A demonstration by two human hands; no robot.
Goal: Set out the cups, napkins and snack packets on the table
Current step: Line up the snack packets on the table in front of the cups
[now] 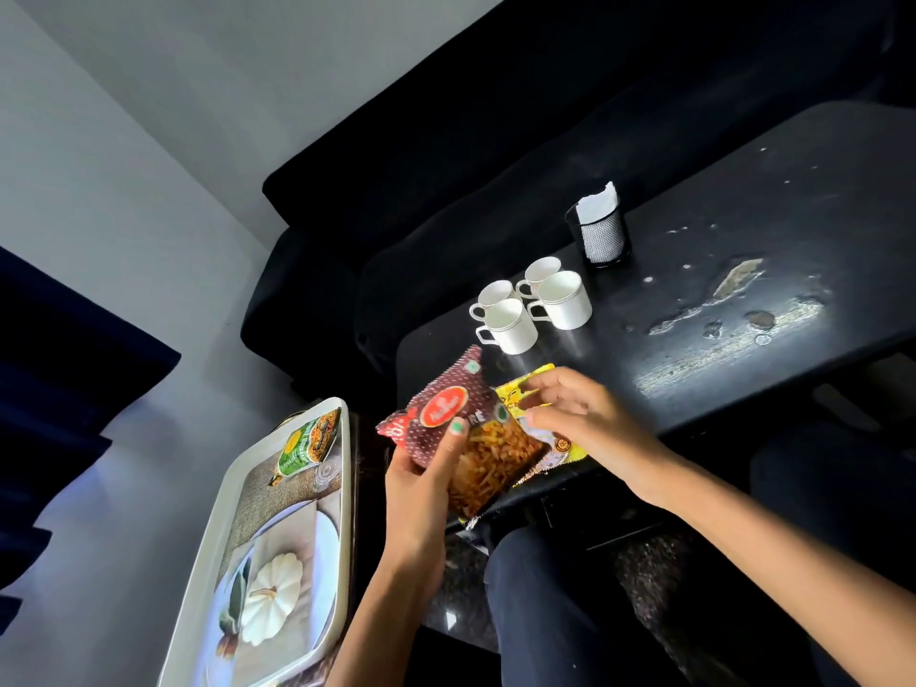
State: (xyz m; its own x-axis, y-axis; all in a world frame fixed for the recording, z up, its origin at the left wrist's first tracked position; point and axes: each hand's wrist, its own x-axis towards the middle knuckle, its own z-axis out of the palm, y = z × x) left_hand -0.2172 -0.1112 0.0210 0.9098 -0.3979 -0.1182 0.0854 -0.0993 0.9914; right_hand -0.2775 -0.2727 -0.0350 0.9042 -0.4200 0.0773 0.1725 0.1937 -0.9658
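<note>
Right now I am watching the left hand (421,480) gripping a maroon snack packet (471,433), thumb curled over its front, above the near edge of the black table (743,270). My right hand (580,419) is pinching a yellow snack packet (515,396) tucked just behind the maroon one, fingers narrow on its top edge. Further back, four white cups (530,304) are standing clustered together on the table. Behind them a black mesh holder (600,235) is keeping white napkins (597,203) upright inside it. Left of me, the white tray (198,577) is carrying one green snack packet (305,446) at its far end.
</note>
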